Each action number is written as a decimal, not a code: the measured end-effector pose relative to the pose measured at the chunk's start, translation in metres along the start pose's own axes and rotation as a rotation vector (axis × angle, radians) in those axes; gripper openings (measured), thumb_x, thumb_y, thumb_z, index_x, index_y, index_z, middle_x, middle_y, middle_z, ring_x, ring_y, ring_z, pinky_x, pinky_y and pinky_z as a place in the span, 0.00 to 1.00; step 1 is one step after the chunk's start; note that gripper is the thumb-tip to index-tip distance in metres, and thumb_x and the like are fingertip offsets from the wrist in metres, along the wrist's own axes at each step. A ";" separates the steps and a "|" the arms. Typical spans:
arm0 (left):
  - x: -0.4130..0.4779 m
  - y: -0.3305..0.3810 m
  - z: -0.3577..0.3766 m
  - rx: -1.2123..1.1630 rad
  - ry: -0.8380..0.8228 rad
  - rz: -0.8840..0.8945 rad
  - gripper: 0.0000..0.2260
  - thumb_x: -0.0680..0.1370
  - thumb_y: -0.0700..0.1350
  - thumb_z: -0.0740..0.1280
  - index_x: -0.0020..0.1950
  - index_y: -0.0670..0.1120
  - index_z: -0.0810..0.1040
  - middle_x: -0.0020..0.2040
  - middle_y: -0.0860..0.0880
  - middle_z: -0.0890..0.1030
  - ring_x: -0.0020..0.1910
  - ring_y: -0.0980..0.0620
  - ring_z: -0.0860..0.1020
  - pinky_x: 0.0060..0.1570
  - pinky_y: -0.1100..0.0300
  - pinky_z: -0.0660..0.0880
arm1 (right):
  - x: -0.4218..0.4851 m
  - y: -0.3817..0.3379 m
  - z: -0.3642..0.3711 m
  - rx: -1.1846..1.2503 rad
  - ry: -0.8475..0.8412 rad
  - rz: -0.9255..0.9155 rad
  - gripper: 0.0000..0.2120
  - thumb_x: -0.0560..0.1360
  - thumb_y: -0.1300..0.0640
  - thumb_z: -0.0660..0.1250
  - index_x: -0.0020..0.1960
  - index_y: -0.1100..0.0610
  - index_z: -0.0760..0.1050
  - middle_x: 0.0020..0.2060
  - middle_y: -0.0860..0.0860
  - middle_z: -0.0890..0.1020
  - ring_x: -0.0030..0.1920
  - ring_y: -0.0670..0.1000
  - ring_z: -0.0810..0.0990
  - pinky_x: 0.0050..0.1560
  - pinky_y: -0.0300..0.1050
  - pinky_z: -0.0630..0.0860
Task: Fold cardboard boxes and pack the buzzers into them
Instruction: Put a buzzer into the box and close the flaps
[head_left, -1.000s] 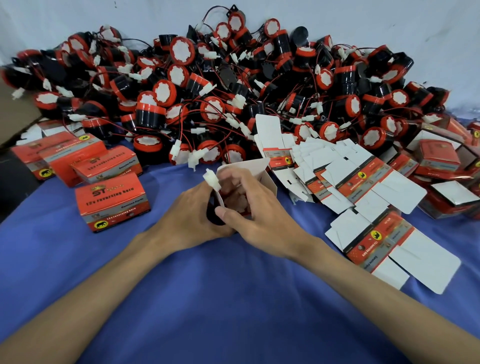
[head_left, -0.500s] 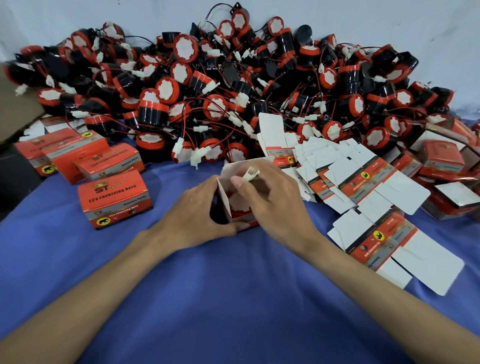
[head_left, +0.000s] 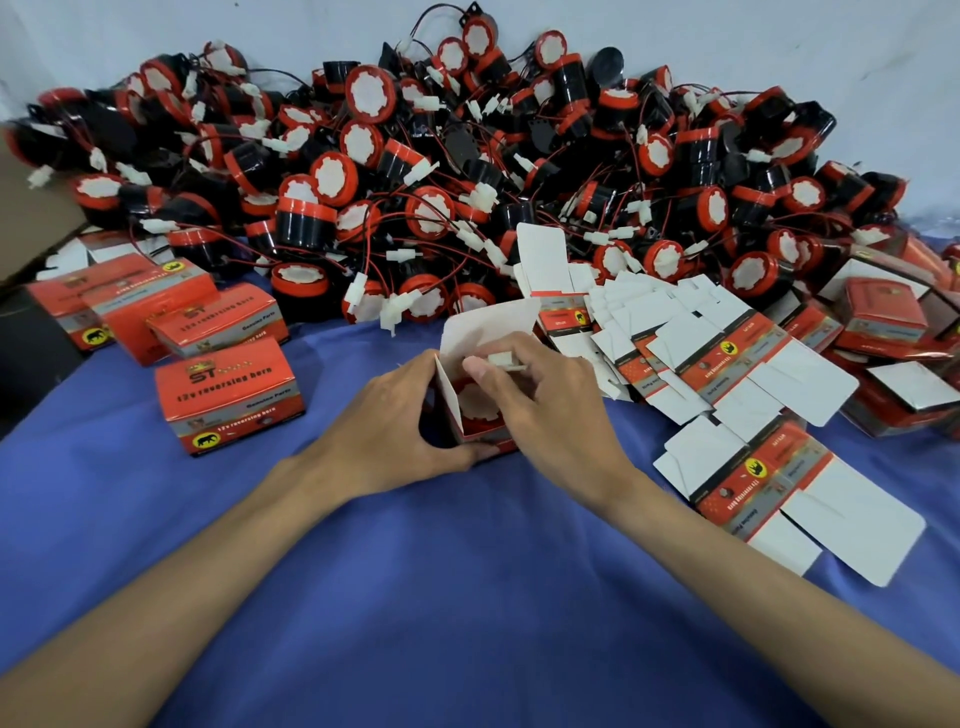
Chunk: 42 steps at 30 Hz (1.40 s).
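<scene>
An open red and white cardboard box (head_left: 485, 332) stands on the blue cloth with its top flaps up. A red buzzer (head_left: 480, 415) with a white face sits inside it. My left hand (head_left: 395, 426) grips the box from the left side and front. My right hand (head_left: 540, 400) pinches the buzzer's white plug connector (head_left: 501, 359) over the box opening.
A big heap of loose red and black buzzers (head_left: 467, 171) fills the back. Closed packed boxes (head_left: 228, 400) stand at the left. Flat unfolded box blanks (head_left: 727, 374) fan out at the right, with more boxes (head_left: 883, 317) behind them. The blue cloth (head_left: 415, 597) covers the table.
The buzzer has gone down into the box. My right hand has carried the white connector from the left side up and over the box opening.
</scene>
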<state>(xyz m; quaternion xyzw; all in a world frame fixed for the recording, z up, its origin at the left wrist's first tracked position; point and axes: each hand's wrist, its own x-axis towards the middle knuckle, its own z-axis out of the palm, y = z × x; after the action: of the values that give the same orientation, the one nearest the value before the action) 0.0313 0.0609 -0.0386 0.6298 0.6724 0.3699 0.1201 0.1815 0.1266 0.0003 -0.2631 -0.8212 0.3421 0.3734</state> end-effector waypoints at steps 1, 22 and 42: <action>0.000 0.001 -0.001 -0.002 0.006 -0.005 0.32 0.61 0.69 0.67 0.59 0.52 0.71 0.51 0.61 0.79 0.50 0.60 0.78 0.50 0.60 0.76 | -0.001 0.001 0.001 -0.044 -0.024 -0.015 0.07 0.79 0.58 0.65 0.50 0.60 0.80 0.38 0.49 0.84 0.42 0.45 0.81 0.41 0.33 0.74; 0.001 0.000 0.002 0.030 0.052 -0.064 0.33 0.57 0.67 0.66 0.55 0.47 0.73 0.45 0.56 0.80 0.45 0.57 0.78 0.46 0.54 0.76 | 0.003 0.007 -0.002 -0.480 -0.330 -0.213 0.10 0.79 0.60 0.61 0.47 0.60 0.81 0.50 0.57 0.72 0.53 0.53 0.61 0.57 0.46 0.62; 0.004 -0.007 0.000 -0.024 0.034 -0.041 0.33 0.60 0.69 0.68 0.60 0.53 0.74 0.51 0.58 0.80 0.52 0.56 0.78 0.52 0.55 0.76 | 0.007 0.004 -0.009 -0.188 -0.245 -0.139 0.04 0.71 0.63 0.74 0.42 0.64 0.81 0.40 0.54 0.81 0.41 0.50 0.76 0.45 0.46 0.73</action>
<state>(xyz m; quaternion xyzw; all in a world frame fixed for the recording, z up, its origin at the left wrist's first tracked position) 0.0249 0.0656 -0.0421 0.6081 0.6825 0.3861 0.1238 0.1849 0.1376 0.0046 -0.1956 -0.9053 0.2665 0.2668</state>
